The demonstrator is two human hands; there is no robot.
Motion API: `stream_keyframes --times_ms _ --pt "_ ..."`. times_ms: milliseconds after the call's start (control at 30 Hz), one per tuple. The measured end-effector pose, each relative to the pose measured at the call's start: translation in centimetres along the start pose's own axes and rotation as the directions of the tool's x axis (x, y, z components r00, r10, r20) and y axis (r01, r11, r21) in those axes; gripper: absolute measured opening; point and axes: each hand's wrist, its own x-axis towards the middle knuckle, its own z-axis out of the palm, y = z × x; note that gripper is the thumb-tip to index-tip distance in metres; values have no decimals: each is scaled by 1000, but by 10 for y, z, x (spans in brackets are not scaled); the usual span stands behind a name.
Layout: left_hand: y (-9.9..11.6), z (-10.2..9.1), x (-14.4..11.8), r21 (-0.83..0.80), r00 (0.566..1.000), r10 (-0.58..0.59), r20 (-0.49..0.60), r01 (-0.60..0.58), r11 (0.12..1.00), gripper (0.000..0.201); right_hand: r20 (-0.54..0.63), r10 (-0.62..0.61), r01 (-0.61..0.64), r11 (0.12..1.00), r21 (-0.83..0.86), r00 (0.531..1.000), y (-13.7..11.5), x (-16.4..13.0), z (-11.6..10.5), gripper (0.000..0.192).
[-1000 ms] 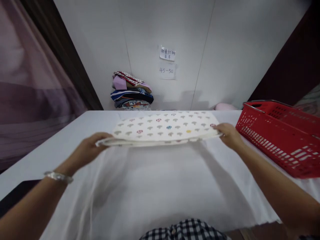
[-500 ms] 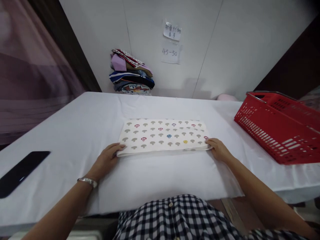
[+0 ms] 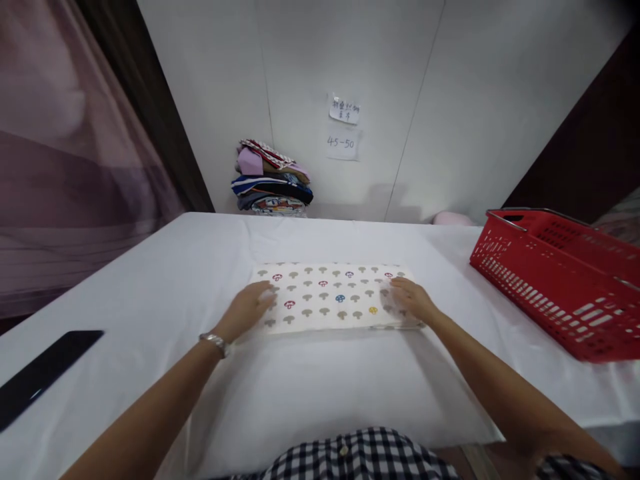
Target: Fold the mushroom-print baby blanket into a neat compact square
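Note:
A folded white cloth (image 3: 330, 313) printed with grey, red, blue, purple and yellow mushrooms lies as a long flat strip on the white-covered table (image 3: 320, 240). My left hand (image 3: 249, 308) is over its left end, open, fingers reaching inward and slightly blurred. Over the right end is my right hand (image 3: 413, 299), also open, with its fingertips pointing toward the middle of the cloth. Whether either palm presses on the fabric or hovers just above it, I cannot tell. Layered folds show at the cloth's front right edge.
To the right stands a red plastic basket (image 3: 550, 280) with a metal handle. A black phone (image 3: 47, 367) lies at the left. Against the back wall is a stack of folded fabrics (image 3: 273, 180), left of two paper signs (image 3: 343, 127). A pinkish curtain (image 3: 85, 173) hangs at left.
Both hands have left the cloth's front corners and moved inward and away from me, over its ends. The whole scene sits lower in view as the head tilted up.

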Motion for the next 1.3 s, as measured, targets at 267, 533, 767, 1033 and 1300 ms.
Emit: stream_keyframes --times_ms 267,533,767,1033,1300 --pt "27 56 66 246 980 69 188 -115 962 62 324 55 48 952 -301 944 -31 65 50 57" --pt "17 56 72 269 973 76 217 -135 954 68 327 50 77 929 -363 944 -17 72 55 63" --pt "16 67 82 297 979 79 186 -132 946 69 344 65 74 923 -377 937 -13 85 66 66" --pt "3 63 77 309 982 111 155 -154 939 62 287 40 77 919 -387 957 -3 74 47 59" --pt "-11 60 67 360 988 64 144 -112 926 63 174 250 -133 856 -500 952 51 55 16 58"
